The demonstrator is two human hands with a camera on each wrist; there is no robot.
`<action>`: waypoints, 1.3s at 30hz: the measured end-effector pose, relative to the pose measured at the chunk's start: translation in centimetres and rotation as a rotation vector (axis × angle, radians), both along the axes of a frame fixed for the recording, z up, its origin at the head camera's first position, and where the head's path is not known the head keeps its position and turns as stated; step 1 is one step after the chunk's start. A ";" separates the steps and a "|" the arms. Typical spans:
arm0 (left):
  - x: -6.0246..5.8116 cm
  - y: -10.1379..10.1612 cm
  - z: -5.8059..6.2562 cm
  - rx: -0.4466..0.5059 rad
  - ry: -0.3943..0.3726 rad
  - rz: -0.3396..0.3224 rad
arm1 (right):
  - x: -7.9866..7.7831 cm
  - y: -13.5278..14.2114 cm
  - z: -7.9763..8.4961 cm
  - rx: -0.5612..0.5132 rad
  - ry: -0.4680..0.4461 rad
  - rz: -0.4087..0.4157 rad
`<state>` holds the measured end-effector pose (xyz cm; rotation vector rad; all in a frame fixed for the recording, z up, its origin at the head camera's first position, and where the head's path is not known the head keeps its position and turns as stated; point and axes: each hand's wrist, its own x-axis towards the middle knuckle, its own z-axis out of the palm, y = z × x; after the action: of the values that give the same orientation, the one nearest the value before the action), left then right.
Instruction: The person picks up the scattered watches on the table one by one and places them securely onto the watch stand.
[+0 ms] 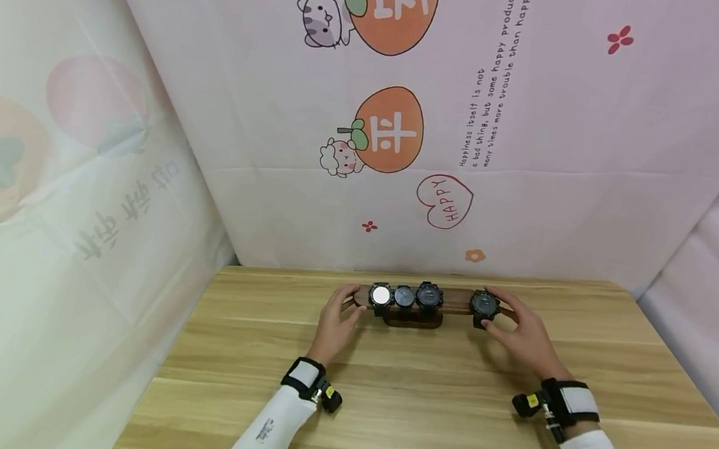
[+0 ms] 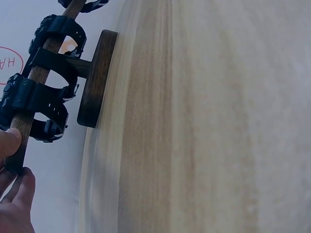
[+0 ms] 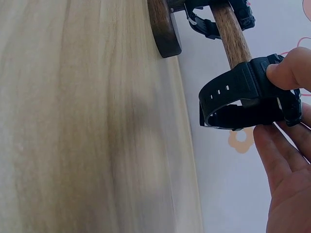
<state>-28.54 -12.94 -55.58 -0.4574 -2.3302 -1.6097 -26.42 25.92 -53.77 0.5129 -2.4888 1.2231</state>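
Note:
A dark wooden watch stand (image 1: 457, 301) sits at the far side of the table. My left hand (image 1: 334, 326) grips the left end of its bar between thumb and fingers. At the right end, my right hand (image 1: 526, 335) pinches a black watch (image 3: 243, 87), whose closed strap loops around the bar. Three more watches hang on the bar's left and middle: one with a bright face (image 1: 381, 295), a smaller dark one (image 1: 404, 297) and a larger black one (image 1: 428, 295). In the left wrist view, the stand's base (image 2: 99, 80) shows below the bar.
The light wood-grain table (image 1: 408, 400) spreads out in front of the stand. Right behind it hangs a white cloth (image 1: 297, 198) with printed cartoons and lettering. Another cloth (image 1: 73, 264) closes the left side. Each wrist wears a strapped camera (image 1: 331, 399).

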 end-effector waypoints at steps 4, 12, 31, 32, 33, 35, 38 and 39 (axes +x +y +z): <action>0.0 -0.1 0.0 0.003 0.000 0.006 | -0.3 -0.1 0.0 0.002 -0.010 0.007; -0.2 -0.3 -0.1 0.010 0.027 -0.003 | -0.8 -0.1 -0.3 0.008 -0.024 0.011; -0.1 -0.1 0.3 0.008 -0.002 -0.005 | -1.8 -1.0 -0.4 -0.005 -0.034 0.040; -0.1 -0.1 0.3 0.008 -0.003 -0.006 | -1.9 -1.0 -0.4 0.000 -0.035 0.039; -0.1 -0.1 0.3 0.007 -0.003 -0.005 | -1.9 -1.1 -0.4 0.004 -0.034 0.039; -0.1 -0.1 0.3 0.003 -0.004 -0.005 | -1.9 -1.2 -0.4 0.005 -0.040 0.041; -0.2 -0.1 0.3 -0.004 0.002 -0.005 | -2.0 -1.3 -0.5 0.009 -0.041 0.041; -0.2 -0.1 0.3 -0.006 0.003 -0.004 | -2.0 -1.3 -0.5 0.009 -0.043 0.041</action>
<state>-28.76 -13.01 -55.30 -0.4651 -2.3342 -1.6028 -28.45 24.60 -54.25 0.5481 -2.5326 1.2523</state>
